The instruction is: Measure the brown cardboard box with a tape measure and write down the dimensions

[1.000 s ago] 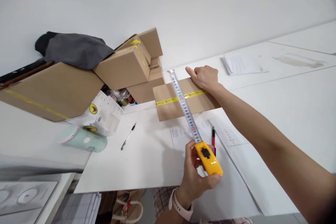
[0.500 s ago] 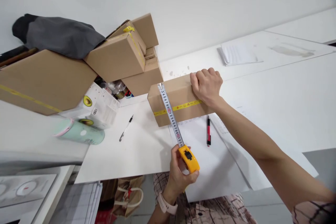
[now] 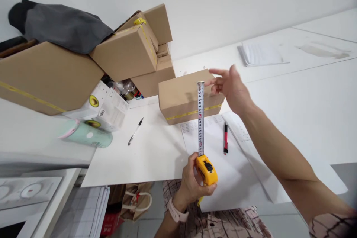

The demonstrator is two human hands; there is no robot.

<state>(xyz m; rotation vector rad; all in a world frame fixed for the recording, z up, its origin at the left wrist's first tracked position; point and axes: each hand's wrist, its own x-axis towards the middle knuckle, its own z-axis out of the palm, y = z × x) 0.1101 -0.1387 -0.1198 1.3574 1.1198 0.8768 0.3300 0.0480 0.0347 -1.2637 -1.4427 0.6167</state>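
My left hand (image 3: pixel 192 182) is closed round a yellow tape measure (image 3: pixel 206 171), whose silver blade (image 3: pixel 200 119) is pulled out and points away from me. The blade's metal end tip hangs in front of a brown cardboard box (image 3: pixel 178 95) with a yellow tape strip along its side. My right hand (image 3: pixel 232 87) is open beside the box's right end, fingers spread towards the blade tip and slightly blurred; whether they touch it I cannot tell. Under the tape measure lie printed white sheets (image 3: pixel 237 178), with a red and black pen (image 3: pixel 225 139) on them.
A black and clear pen (image 3: pixel 135 131) lies left on the white table (image 3: pixel 150 156). Further left are a mint tumbler (image 3: pixel 92 135), an avocado-print box (image 3: pixel 111 108) and stacked cartons (image 3: pixel 125 57) under a dark grey cloth (image 3: pixel 64 26). A paper stack (image 3: pixel 260 54) lies at the back right.
My right hand has let go of the box and opened. The box has turned and now sits flatter on the table. The blade has swung right and stands more upright in view.
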